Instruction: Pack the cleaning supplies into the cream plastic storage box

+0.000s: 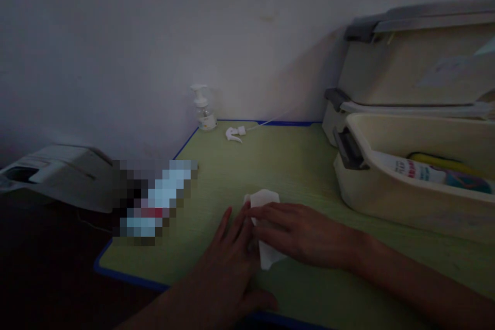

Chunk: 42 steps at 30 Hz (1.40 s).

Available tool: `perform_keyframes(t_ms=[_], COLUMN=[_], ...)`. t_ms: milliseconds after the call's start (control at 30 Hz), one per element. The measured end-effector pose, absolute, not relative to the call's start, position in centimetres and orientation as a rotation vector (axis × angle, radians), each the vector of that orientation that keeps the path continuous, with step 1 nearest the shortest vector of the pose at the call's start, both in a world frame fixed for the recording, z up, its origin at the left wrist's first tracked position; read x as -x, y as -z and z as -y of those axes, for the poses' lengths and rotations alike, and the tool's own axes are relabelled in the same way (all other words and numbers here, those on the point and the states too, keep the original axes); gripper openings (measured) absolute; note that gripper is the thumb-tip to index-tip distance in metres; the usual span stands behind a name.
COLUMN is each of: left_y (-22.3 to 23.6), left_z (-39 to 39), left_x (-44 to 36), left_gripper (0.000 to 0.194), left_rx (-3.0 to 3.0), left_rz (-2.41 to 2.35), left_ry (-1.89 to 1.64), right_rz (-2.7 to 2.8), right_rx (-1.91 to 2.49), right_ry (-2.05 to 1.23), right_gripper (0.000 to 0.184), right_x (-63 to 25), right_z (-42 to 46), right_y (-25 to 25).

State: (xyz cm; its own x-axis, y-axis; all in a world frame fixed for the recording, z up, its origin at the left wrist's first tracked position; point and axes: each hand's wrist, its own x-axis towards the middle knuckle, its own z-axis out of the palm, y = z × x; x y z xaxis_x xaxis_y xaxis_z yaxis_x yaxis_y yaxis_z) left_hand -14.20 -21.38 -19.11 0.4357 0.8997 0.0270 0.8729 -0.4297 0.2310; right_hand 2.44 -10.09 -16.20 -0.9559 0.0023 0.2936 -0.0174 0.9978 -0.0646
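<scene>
A small white piece of paper [264, 197], which looks like a tissue, lies on the green tabletop [294, 165] near the front edge. My right hand [296, 229] lies across it, fingers stretched out flat, with the fingertips meeting the fingers of my left hand. My left hand [235, 263] is open, its fingers spread, at the left edge of the paper. Its thumb points right, apart from the paper. The right thumb is hidden under the hand, and the middle of the paper is covered.
At the back stand a clear pump bottle [207, 113] and a loose white spray nozzle [234, 133]. A blurred-out phone-like object [162, 198] lies left. An open cream bin [386, 201] and stacked lidded boxes [406, 69] occupy the right. A grey-white case [69, 175] sits left.
</scene>
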Motion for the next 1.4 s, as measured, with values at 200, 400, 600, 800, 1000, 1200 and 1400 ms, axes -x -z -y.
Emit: perform_keyframes(t_ms=[200,400,600,800,1000,1200,1400], left_y=[18.5,17.8,17.8,17.2,15.2,15.3,16.6], left_z=[21.3,21.5,22.0,23.0,22.0,20.4,20.8], left_x=[14.3,14.7,16.2,19.1,18.0,15.0,14.1], left_gripper=[0.089,0.084,0.066,0.058,0.027,0.018,0.014], left_rx=[-2.457,-2.474,-2.501,-2.51,-2.328,-2.383,-2.429], left_rz=[-1.542,-1.504,-1.542,-1.563,-1.621,-1.498,-1.623], left_ry=[-0.088,-0.027,-0.165,-0.212,-0.533,-0.275,-0.132], right_rz=[2.696,2.607,2.65,2.803,2.827,2.82,2.829], right_rx=[0.091,-0.041,0.004,-0.006,0.124,0.13,0.079], right_ry=[-0.36,-0.185,-0.131,-0.252,-0.575,-0.735,-0.509], right_gripper=[0.029,0.031,0.031,0.032,0.028,0.031,0.031], right_x=[-2.7,-2.9,-3.3,-2.9,-2.8,-2.9,-3.5], right_z=[10.2,10.1,9.7,9.6,9.7,9.4,7.7], right_y=[17.7,18.2,18.5,18.7,18.2,17.7,18.0])
